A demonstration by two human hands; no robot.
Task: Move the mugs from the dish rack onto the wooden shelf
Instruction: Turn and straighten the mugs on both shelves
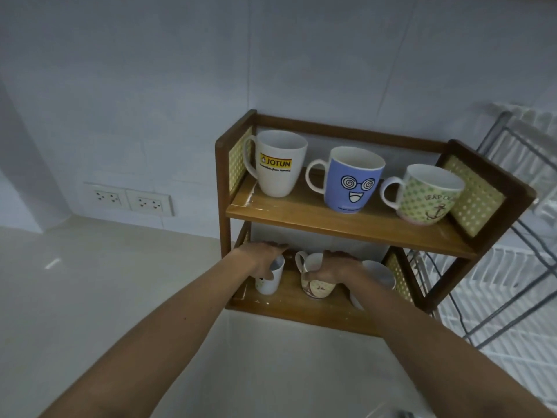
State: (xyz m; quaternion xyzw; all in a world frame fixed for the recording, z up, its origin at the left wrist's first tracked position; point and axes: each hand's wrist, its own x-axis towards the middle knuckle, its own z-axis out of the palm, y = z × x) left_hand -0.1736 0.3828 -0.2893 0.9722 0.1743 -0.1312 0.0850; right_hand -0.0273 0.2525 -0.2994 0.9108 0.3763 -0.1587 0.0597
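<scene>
The wooden shelf (pixel 346 220) stands on the counter against the wall. Its top board holds a white Jotun mug (pixel 278 173), a blue face mug (pixel 351 188) and a green dotted anchor mug (pixel 428 197), all upright. On the lower board, my left hand (pixel 262 257) grips a small white mug (pixel 269 282) at the left. My right hand (pixel 334 267) is closed over a cream patterned mug (pixel 318 289) in the middle. A plain white mug (pixel 379 276) sits at the right, partly hidden by my right forearm.
The wire dish rack (pixel 512 267) stands right of the shelf, with white slats. Two wall sockets (pixel 129 200) sit on the wall to the left. The pale counter (pixel 90 282) spreads out left and in front of the shelf.
</scene>
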